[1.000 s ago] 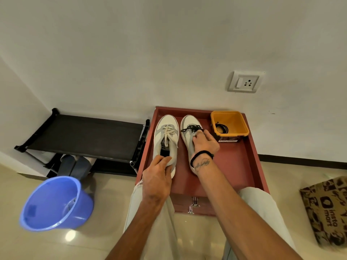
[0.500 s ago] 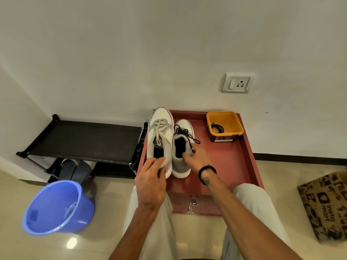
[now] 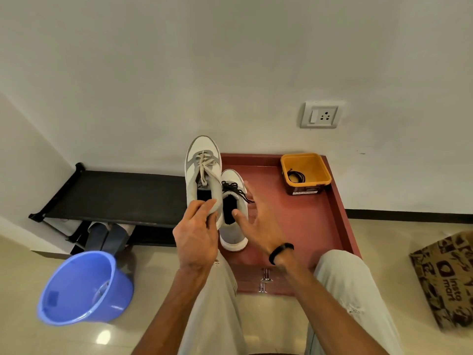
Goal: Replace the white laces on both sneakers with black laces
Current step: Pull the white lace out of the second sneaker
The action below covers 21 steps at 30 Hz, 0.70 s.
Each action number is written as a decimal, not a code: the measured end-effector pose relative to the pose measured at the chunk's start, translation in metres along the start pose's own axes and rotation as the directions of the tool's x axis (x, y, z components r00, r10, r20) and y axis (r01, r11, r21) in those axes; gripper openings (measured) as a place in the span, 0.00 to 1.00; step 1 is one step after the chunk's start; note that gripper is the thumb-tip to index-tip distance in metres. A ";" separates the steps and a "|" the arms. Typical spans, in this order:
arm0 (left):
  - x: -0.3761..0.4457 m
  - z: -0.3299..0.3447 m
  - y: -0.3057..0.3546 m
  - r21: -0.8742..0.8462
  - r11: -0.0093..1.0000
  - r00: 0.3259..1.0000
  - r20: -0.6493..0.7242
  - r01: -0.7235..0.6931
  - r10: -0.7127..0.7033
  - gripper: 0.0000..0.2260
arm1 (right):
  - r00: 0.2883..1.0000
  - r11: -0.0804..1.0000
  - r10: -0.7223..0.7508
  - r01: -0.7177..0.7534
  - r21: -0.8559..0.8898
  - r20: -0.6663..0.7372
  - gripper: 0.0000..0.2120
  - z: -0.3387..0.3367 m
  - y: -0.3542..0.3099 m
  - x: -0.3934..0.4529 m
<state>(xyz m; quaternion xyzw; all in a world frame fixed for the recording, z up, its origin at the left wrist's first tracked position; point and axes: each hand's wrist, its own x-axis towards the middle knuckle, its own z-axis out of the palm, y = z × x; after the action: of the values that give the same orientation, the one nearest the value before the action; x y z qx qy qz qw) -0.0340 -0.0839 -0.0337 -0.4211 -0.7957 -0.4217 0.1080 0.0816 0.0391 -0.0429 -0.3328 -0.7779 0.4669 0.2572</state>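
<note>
Head view: left hand point(image 3: 195, 239) pinches the heel of the white-laced sneaker point(image 3: 202, 175), lifted above the red tray point(image 3: 294, 221). Right hand point(image 3: 258, 221) is spread beside the black-laced sneaker point(image 3: 234, 213) on that tray. Likely light and soft; the heel collar seems the best hold.

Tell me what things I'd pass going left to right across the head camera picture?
Blue bucket → black rack → white-laced sneaker → black-laced sneaker → orange tub → wall socket → printed paper bag.
</note>
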 end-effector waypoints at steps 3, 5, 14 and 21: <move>-0.001 0.009 0.022 -0.044 0.995 0.996 -0.006 -0.092 0.092 0.10 | 0.948 0.944 -0.244 0.280 -0.172 0.205 0.45 -0.023 -0.024 -0.011; -0.006 0.019 0.045 -0.072 0.987 0.990 0.004 -0.141 0.141 0.10 | 0.946 0.929 -0.232 0.284 -0.236 0.226 0.45 -0.036 -0.025 -0.016; -0.034 0.045 0.068 -0.084 0.991 0.970 0.208 -0.106 0.122 0.18 | 1.000 0.942 -0.010 0.012 -0.336 0.008 0.22 -0.091 0.044 -0.054; -0.023 0.046 0.006 0.230 0.973 0.838 0.522 0.038 -0.156 0.22 | 0.994 0.922 0.040 0.004 -0.387 0.106 0.23 -0.086 0.068 -0.076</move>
<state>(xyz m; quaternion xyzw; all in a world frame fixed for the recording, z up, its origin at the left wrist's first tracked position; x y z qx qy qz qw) -0.0061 -0.0604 -0.0712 -0.4673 -0.8544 -0.2056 -0.0966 0.2109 0.0532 -0.0738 -0.3574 -0.8647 0.3246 0.1385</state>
